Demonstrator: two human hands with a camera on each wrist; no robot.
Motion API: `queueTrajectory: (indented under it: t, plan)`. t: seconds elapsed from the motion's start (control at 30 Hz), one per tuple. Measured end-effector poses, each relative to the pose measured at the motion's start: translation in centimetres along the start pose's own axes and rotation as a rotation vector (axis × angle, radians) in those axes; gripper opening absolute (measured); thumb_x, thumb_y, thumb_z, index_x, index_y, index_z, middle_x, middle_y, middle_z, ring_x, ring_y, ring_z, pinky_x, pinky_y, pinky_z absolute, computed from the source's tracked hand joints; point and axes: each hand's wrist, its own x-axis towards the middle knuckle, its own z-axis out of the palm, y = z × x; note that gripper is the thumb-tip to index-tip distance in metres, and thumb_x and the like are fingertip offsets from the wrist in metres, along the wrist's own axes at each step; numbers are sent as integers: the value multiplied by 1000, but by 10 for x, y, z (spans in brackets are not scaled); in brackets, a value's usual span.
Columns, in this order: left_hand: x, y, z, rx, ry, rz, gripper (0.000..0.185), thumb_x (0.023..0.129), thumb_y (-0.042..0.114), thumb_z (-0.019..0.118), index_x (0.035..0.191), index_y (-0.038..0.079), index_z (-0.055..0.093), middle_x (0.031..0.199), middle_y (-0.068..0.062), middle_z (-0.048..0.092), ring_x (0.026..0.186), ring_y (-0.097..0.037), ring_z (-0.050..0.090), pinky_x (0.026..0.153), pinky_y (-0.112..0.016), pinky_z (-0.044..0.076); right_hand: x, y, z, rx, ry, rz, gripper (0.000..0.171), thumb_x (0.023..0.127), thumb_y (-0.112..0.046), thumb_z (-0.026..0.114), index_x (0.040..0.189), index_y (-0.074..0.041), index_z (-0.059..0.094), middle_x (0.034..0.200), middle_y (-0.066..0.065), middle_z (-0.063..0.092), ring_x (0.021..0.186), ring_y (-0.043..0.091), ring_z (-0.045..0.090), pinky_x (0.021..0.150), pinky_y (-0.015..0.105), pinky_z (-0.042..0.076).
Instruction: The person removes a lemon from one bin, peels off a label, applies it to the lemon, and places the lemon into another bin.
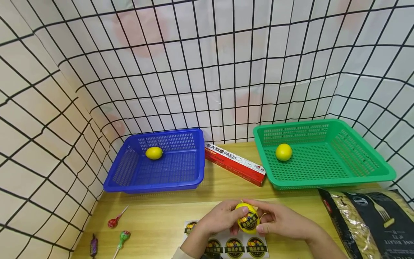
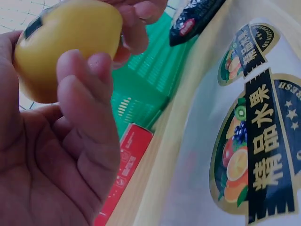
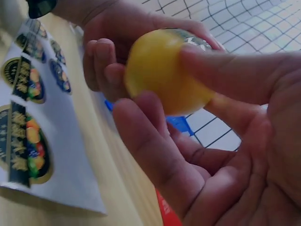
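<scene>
Both hands hold a yellow lemon (image 1: pixel 253 230) above a white sticker sheet (image 1: pixel 227 235). A round black-and-gold fruit sticker (image 1: pixel 249 221) lies on the lemon's side facing the head camera. My left hand (image 1: pixel 221 217) grips the lemon from the left, its thumb on the sticker's upper edge. From the other side my right hand (image 1: pixel 286 221) pinches it, with the thumb low by the sticker and the index finger across the top. In the right wrist view the lemon (image 3: pixel 153 70) sits between both hands' fingertips. More stickers of the same print (image 2: pixel 263 150) remain on the sheet.
A blue basket (image 1: pixel 155 187) with a lemon (image 1: pixel 154 153) stands back left. A green basket (image 1: pixel 333 180) with a yellow fruit (image 1: pixel 283 152) stands back right. Between them lies a pasta box (image 1: pixel 236 165). Lollipops (image 1: pixel 113 222), a purple-wrapped candy (image 1: pixel 93 245) and a pasta bag (image 1: pixel 372 223) lie around.
</scene>
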Motion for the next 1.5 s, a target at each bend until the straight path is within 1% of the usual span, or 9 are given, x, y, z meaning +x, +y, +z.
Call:
queueTrajectory:
  t: [0.17,0.37,0.57,0.7,0.87,1.0,1.2,1.33,1.5]
  plan:
    - [-5,1,-2,-16,68,-48,51,105,49,48,96,3,70,63,1,60,50,-9,58,49,-24,50,-7,2,6,18,146,85,61,100,-17,65,154,-4,39,112,18,60,90,15,70,76,26,58]
    - [-7,-1,-5,-7,214,-84,42,103,46,54,92,7,65,65,-3,62,58,-14,62,55,-28,49,-18,6,8,5,579,194,61,100,-17,66,154,-11,38,117,20,58,91,14,70,78,28,61]
    - [2,0,-5,-183,274,-49,32,105,37,53,126,14,62,94,-6,65,69,-18,65,69,-32,59,-27,15,-9,-138,961,268,66,105,-29,59,160,-15,26,116,9,52,77,3,68,69,24,58]
    - [11,6,-4,-301,276,-10,38,107,28,49,145,21,51,102,-11,63,69,-17,67,69,-30,60,-28,21,-19,-122,1092,382,78,102,-42,58,163,-28,12,126,11,45,73,-1,66,67,20,56]
    - [24,17,-6,-487,242,-1,46,105,25,53,149,15,45,111,-14,65,72,-15,69,71,-25,60,-26,27,-29,-38,1207,432,84,99,-46,62,161,-42,6,138,16,37,67,3,66,63,20,54]
    - [33,27,-6,-535,221,20,54,98,19,66,148,16,45,115,-15,63,80,-18,70,79,-31,62,-24,31,-34,2,1254,430,84,99,-44,63,162,-38,7,146,21,30,63,4,64,61,20,55]
    - [51,45,-5,-406,192,59,66,87,3,75,144,22,48,123,-13,60,100,-19,70,92,-48,60,-23,35,-36,29,1267,437,84,99,-42,64,163,-32,10,140,15,32,64,3,62,62,20,57]
    - [66,59,-5,-196,183,81,67,87,10,79,144,25,48,121,-7,60,94,-13,69,83,-33,62,-23,37,-36,41,1275,425,83,99,-40,65,162,-32,12,130,9,36,65,3,61,62,19,56]
    - [88,74,0,104,242,112,62,87,21,83,140,29,51,131,-1,53,88,-8,61,74,-21,57,-22,39,-37,52,1285,422,82,98,-40,66,161,-33,14,124,3,38,64,3,61,61,19,56]
